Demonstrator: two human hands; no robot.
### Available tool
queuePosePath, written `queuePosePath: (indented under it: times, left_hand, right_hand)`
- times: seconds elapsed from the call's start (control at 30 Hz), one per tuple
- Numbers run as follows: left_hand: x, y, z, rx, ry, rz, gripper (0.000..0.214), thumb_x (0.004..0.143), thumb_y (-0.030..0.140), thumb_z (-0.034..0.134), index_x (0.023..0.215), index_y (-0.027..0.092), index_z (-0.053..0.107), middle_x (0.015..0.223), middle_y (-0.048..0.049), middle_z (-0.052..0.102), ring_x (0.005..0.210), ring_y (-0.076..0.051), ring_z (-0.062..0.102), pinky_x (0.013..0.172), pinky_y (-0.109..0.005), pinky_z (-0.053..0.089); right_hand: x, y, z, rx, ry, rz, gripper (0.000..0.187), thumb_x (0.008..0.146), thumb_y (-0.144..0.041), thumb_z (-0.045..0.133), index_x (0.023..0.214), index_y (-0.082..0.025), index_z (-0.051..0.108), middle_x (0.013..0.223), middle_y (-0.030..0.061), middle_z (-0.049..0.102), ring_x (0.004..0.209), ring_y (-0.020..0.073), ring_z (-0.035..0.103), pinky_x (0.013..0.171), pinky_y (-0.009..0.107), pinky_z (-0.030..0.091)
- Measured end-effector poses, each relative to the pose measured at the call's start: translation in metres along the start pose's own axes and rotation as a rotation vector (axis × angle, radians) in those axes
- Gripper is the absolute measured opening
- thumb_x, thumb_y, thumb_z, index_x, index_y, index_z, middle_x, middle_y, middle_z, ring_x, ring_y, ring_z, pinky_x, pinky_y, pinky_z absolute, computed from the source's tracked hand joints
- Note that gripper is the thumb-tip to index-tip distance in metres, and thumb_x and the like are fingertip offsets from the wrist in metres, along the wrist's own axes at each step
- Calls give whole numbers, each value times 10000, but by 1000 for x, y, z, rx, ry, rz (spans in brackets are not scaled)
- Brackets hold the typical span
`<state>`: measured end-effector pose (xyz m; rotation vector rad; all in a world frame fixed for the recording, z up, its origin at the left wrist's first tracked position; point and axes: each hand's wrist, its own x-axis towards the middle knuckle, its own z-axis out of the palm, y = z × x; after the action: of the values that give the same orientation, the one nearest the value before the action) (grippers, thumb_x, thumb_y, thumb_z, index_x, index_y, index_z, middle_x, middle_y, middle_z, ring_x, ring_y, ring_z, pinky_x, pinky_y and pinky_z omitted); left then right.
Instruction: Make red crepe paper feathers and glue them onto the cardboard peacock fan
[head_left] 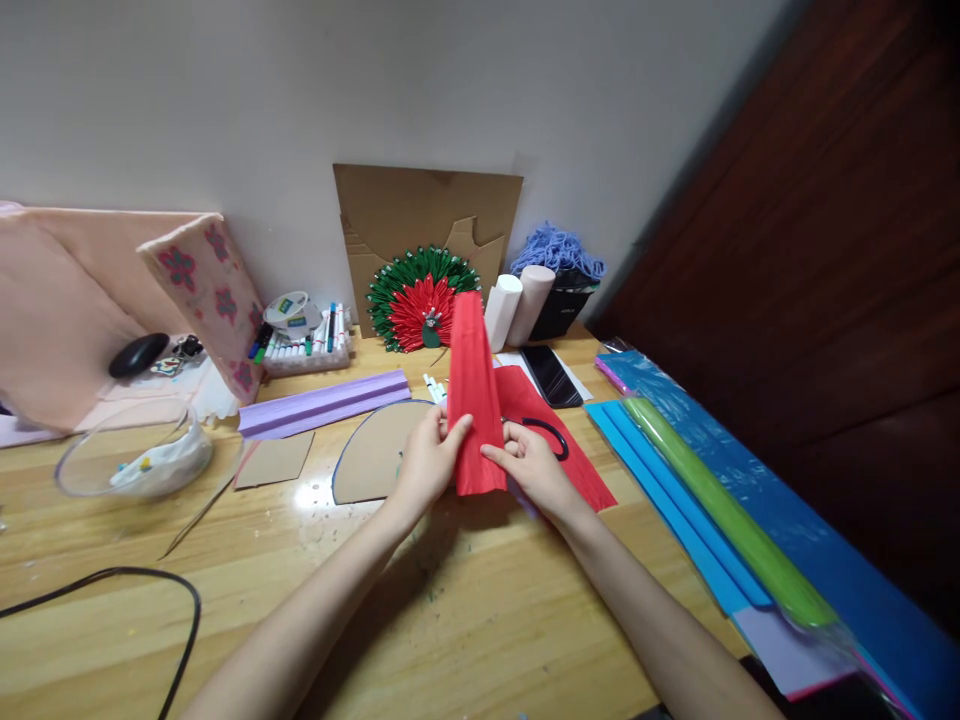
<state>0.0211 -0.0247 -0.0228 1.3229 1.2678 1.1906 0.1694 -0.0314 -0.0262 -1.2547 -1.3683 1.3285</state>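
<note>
A folded strip of red crepe paper is held upright above the table between both hands. My left hand pinches its left edge, thumb on the front face. On the opposite edge my right hand grips it low down, thumb likewise in front. Behind the right hand a larger red crepe sheet lies flat, and the black handle of what look like scissors rests on it. Left of the strip lies a cardboard half-disc with a blue edge, partly covered by my left hand.
A red and green peacock craft leans on cardboard at the wall. Markers, a lilac strip, a clear bowl and a black cable are leftward. A phone and crepe rolls lie rightward.
</note>
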Motion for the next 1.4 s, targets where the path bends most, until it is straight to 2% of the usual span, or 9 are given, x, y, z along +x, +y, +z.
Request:
queuePosePath:
  times: [0.2,0.33,0.5,0.67,0.8,0.93,1.17,1.23,1.4]
  left_hand:
    - [-11,6,5,220,-9,61,215,787,273,547,961,149,569,996,-107,647,920,-233,590,813,-336,428]
    - [-6,9,1,176,-234,-21,229,738,286,598,903,127,604,932,-95,674,856,-237,610,753,-317,450]
    - [-1,18,-11,2,-510,-196,293,660,364,672,818,122,627,822,-58,690,752,-192,613,652,-259,453]
    - [0,29,-27,124,-609,-256,290,613,380,701,755,134,644,732,-23,669,630,-140,565,532,-211,381]
    - [6,29,-39,207,-523,-216,273,586,388,714,622,146,591,558,33,558,501,-92,458,472,-200,295]
    - [14,32,-49,186,-276,-115,333,600,419,706,532,154,515,487,56,466,460,-75,396,459,-194,260]
    - [19,37,-51,-47,150,-67,337,660,461,666,689,128,627,687,-25,620,631,-117,537,558,-196,393]
    - [18,38,-48,-165,115,-136,358,669,472,662,775,130,646,793,-56,656,713,-140,580,615,-213,442]
    - [9,39,-36,-499,-144,-273,427,702,439,657,1005,138,642,1026,-129,660,901,-207,622,799,-325,496]
  right_hand:
    - [4,1,5,211,-31,-37,281,704,-433,659,820,-189,581,671,0,668,656,177,644,635,294,517]
    - [10,4,-3,261,111,-87,310,661,-352,720,888,-162,627,921,53,707,878,215,654,807,334,502]
    - [22,10,-22,396,255,-55,297,636,-386,736,788,-147,646,722,28,717,669,190,674,672,324,538]
    - [29,6,-41,424,302,-72,391,509,-332,815,806,-150,639,781,23,719,658,169,668,618,282,546]
    - [32,9,-50,373,369,-90,330,559,-398,776,693,-139,622,578,-1,666,467,139,605,414,230,479]
    - [34,11,-54,365,451,-111,326,563,-405,771,655,-132,618,528,-12,624,445,138,593,389,236,494]
    - [33,11,-43,461,473,-123,318,503,-316,812,534,-140,549,476,-39,547,412,129,589,463,270,581]
    - [33,12,-41,477,522,-165,301,508,-309,810,592,-131,582,553,-20,598,449,131,607,490,276,597]
    - [32,15,-34,477,610,-184,299,549,-301,794,715,-112,632,669,2,654,483,124,626,548,274,612]
